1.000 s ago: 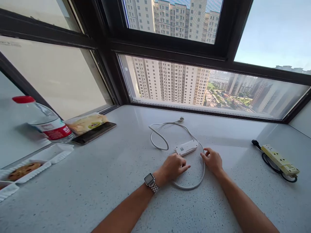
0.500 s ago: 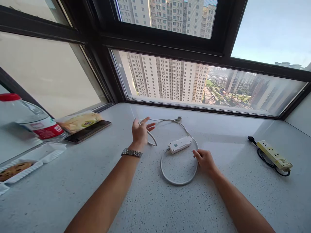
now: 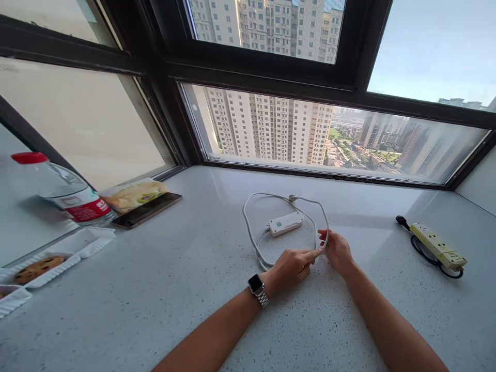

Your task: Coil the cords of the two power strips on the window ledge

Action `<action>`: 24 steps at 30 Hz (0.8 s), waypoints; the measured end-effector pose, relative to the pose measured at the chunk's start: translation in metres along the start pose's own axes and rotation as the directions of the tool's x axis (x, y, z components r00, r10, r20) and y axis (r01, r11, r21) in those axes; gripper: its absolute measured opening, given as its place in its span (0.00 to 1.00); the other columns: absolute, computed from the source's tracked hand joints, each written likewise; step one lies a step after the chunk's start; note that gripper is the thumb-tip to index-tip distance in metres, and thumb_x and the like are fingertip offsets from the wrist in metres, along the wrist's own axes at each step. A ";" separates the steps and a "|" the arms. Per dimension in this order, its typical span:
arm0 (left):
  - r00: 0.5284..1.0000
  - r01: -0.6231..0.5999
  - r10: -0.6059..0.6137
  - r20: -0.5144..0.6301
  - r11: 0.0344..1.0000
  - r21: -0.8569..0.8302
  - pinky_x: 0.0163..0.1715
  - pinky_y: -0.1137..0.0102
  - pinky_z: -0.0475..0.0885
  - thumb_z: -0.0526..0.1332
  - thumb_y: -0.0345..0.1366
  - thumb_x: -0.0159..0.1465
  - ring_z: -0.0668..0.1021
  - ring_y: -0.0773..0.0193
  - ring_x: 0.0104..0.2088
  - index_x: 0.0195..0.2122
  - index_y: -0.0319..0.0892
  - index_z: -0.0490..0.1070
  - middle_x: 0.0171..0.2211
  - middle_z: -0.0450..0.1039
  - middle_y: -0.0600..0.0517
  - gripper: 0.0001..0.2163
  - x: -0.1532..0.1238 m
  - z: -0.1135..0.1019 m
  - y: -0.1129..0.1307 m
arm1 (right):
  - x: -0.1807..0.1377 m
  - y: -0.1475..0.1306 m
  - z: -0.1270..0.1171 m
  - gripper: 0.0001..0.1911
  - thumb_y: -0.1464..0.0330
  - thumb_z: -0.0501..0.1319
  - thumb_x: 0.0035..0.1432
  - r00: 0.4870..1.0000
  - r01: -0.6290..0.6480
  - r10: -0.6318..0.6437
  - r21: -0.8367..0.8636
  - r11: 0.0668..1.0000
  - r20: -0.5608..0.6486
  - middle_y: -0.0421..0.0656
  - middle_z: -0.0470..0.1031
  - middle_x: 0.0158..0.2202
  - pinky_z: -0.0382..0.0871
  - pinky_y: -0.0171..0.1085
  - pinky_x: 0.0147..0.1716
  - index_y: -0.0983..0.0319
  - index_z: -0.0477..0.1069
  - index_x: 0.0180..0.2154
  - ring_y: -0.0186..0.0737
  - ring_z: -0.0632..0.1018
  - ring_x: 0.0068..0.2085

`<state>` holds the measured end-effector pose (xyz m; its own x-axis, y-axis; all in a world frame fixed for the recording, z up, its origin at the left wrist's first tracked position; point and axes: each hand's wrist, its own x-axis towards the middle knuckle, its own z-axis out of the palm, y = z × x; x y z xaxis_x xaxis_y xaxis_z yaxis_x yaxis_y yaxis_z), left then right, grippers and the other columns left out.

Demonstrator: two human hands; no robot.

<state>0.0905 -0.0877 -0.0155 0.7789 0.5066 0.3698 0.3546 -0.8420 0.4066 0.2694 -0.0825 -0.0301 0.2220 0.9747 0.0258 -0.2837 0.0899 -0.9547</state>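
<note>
L hand (image 3: 291, 267) & R hand (image 3: 338, 250) both w/ grip pinching looped grey cable (image 3: 249, 232) of white rectangular power strip (image 3: 285, 223) on speckled grey tabletop (image 3: 174, 289).

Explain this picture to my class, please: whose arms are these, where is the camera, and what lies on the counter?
The camera sits on a person's head, looking forward and down, so both arms are that person's own. The left hand, with a wristwatch, and the right hand meet on the looped white cable of a white power strip. On the speckled counter also lie a yellow power strip, a water bottle, a phone, a snack packet and a cookie tray.
</note>
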 end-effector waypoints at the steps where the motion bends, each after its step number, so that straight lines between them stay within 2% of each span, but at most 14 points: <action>1: 1.000 -0.005 0.005 0.004 1.000 -0.006 0.35 0.73 0.68 0.50 0.23 0.58 0.76 0.66 0.33 0.59 0.43 0.63 0.35 0.76 0.50 0.27 -0.001 -0.002 0.001 | 0.001 -0.003 -0.003 0.18 0.52 0.62 0.47 1.000 -0.016 0.015 0.060 0.998 0.013 0.47 0.76 0.34 0.70 0.40 0.32 0.62 0.72 0.28 0.41 0.74 0.32; 3: 1.000 -0.008 0.008 0.008 1.000 -0.015 0.32 0.74 0.67 0.49 0.22 0.58 0.74 0.67 0.30 0.58 0.43 0.65 0.33 0.75 0.51 0.26 -0.002 -0.005 0.002 | 0.003 -0.011 -0.010 0.14 0.55 0.61 0.49 0.999 -0.024 0.018 0.159 0.987 0.038 0.42 0.72 0.27 0.70 0.39 0.30 0.60 0.69 0.27 0.36 0.71 0.26; 5: 1.000 -0.011 0.011 0.015 1.000 -0.019 0.29 0.75 0.65 0.49 0.22 0.57 0.72 0.68 0.28 0.57 0.43 0.67 0.30 0.74 0.52 0.27 -0.003 -0.008 0.004 | 0.003 -0.023 -0.019 0.12 0.57 0.60 0.51 0.999 -0.005 -0.003 0.237 0.971 0.032 0.35 0.63 0.21 0.68 0.37 0.27 0.59 0.67 0.28 0.32 0.67 0.21; 8: 1.000 -0.005 0.006 0.024 0.999 -0.040 0.26 0.76 0.63 0.50 0.23 0.56 0.71 0.69 0.25 0.51 0.44 0.72 0.29 0.74 0.52 0.24 -0.004 -0.010 0.004 | 0.000 -0.038 -0.027 0.11 0.58 0.61 0.53 0.998 0.062 -0.060 0.299 0.952 -0.018 0.30 0.51 0.18 0.59 0.30 0.18 0.58 0.67 0.34 0.27 0.57 0.17; 11: 0.998 0.040 -0.047 -0.049 0.990 -0.137 0.30 0.73 0.66 0.54 0.33 0.60 0.73 0.67 0.29 0.47 0.42 0.75 0.35 0.75 0.49 0.15 -0.003 -0.010 0.001 | -0.010 -0.043 -0.021 0.14 0.56 0.62 0.53 0.992 0.129 -0.126 0.239 0.963 -0.028 0.29 0.50 0.18 0.47 0.28 0.14 0.57 0.67 0.38 0.26 0.50 0.16; 12: 0.992 0.061 -0.080 -0.097 0.980 -0.190 0.33 0.72 0.67 0.55 0.38 0.62 0.74 0.65 0.32 0.48 0.41 0.73 0.38 0.75 0.47 0.16 -0.003 -0.009 -0.001 | -0.015 -0.042 -0.015 0.16 0.55 0.62 0.53 0.991 0.134 -0.136 0.194 0.972 -0.003 0.29 0.49 0.18 0.45 0.28 0.14 0.57 0.67 0.38 0.26 0.49 0.16; 15: 0.951 0.092 -0.200 -0.236 0.911 -0.401 0.42 0.64 0.68 0.54 0.52 0.62 0.74 0.59 0.40 0.55 0.40 0.66 0.42 0.75 0.44 0.26 0.000 -0.008 -0.002 | -0.031 -0.031 0.011 0.21 0.50 0.61 0.52 0.980 0.126 -0.130 0.032 0.991 0.153 0.29 0.48 0.15 0.43 0.29 0.13 0.60 0.68 0.37 0.26 0.48 0.15; 17: 0.916 0.071 -0.290 -0.278 0.798 -0.598 0.43 0.62 0.68 0.52 0.57 0.60 0.74 0.58 0.40 0.53 0.39 0.67 0.41 0.75 0.44 0.30 0.004 -0.010 0.003 | -0.042 -0.022 0.029 0.22 0.48 0.59 0.52 0.956 0.139 -0.118 -0.059 0.989 0.267 0.29 0.49 0.14 0.44 0.29 0.14 0.61 0.69 0.33 0.26 0.49 0.15; 18: 0.893 0.052 -0.350 -0.283 0.706 -0.706 0.42 0.62 0.69 0.51 0.58 0.60 0.75 0.58 0.38 0.51 0.38 0.68 0.38 0.75 0.45 0.29 0.006 -0.013 0.006 | -0.048 -0.018 0.036 0.22 0.48 0.59 0.52 0.943 0.140 -0.107 -0.083 0.987 0.315 0.29 0.49 0.14 0.44 0.29 0.14 0.61 0.68 0.31 0.25 0.50 0.15; 20: 0.825 -0.013 -0.496 -0.270 0.461 -0.887 0.36 0.64 0.70 0.50 0.57 0.62 0.74 0.62 0.31 0.43 0.39 0.69 0.29 0.72 0.49 0.25 0.011 -0.023 0.015 | -0.059 -0.012 0.048 0.22 0.48 0.60 0.51 0.907 0.081 -0.039 -0.083 0.993 0.419 0.30 0.51 0.15 0.48 0.29 0.15 0.61 0.66 0.27 0.25 0.52 0.16; 22: 0.745 -0.114 -0.623 -0.239 0.235 -0.965 0.28 0.69 0.69 0.50 0.52 0.64 0.69 0.67 0.23 0.34 0.41 0.67 0.20 0.63 0.55 0.18 0.011 -0.042 0.023 | -0.069 -0.012 0.054 0.22 0.48 0.62 0.49 0.828 -0.056 0.069 -0.040 0.998 0.556 0.30 0.51 0.14 0.55 0.30 0.17 0.60 0.62 0.24 0.25 0.54 0.15; 24: 0.694 -0.194 -0.687 -0.217 0.112 -0.975 0.19 0.75 0.63 0.53 0.47 0.64 0.62 0.70 0.18 0.27 0.42 0.60 0.16 0.53 0.59 0.14 0.007 -0.069 0.030 | -0.074 -0.018 0.057 0.22 0.49 0.63 0.47 0.710 -0.168 0.136 -0.021 0.986 0.691 0.29 0.52 0.14 0.61 0.33 0.21 0.60 0.61 0.24 0.25 0.55 0.15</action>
<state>0.0712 -0.0965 0.0567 0.1847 0.9699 0.1586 -0.6159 -0.0116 0.7878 0.2052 -0.1451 0.0023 -0.5256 0.8456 0.0932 -0.2971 -0.0798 -0.9515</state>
